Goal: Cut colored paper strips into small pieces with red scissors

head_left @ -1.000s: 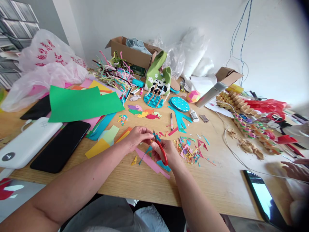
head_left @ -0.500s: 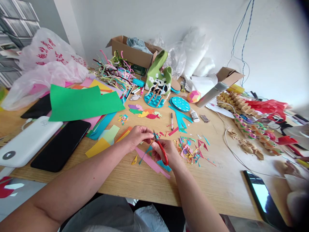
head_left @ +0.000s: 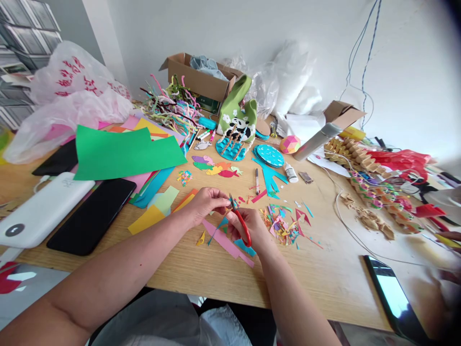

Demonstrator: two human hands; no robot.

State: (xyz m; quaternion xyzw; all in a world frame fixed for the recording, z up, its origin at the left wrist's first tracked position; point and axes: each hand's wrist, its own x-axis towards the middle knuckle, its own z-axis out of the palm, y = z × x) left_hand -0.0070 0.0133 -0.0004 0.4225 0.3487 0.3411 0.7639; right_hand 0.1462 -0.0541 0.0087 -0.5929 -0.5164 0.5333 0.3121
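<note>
My right hand (head_left: 250,226) is closed around a pair of scissors (head_left: 245,229) with red-orange handles, their dark blades pointing up and away from me. Close to the blades, my left hand (head_left: 209,204) pinches a small piece of orange paper (head_left: 228,210), mostly covered by the fingers. Below both hands lie a pink paper strip (head_left: 225,240) and a little yellow scrap (head_left: 201,237). Several coloured paper fish (head_left: 216,168) rest beyond my hands, with a heap of tiny paper bits (head_left: 185,178) to their left. Paper offcuts (head_left: 284,223) are piled just right of my right hand.
Left stand a green sheet (head_left: 126,154), a white power bank (head_left: 43,206) and a black phone (head_left: 91,216). A pen (head_left: 257,181), a glue bottle (head_left: 291,173) and a grey flask (head_left: 317,142) lie beyond. Another phone (head_left: 392,293) is at the right edge, near a co-worker's blurred hand.
My hands and the scissors stay almost in place, and a bit of orange paper shows more clearly between them. At the far right, the blurred hand has shifted.
</note>
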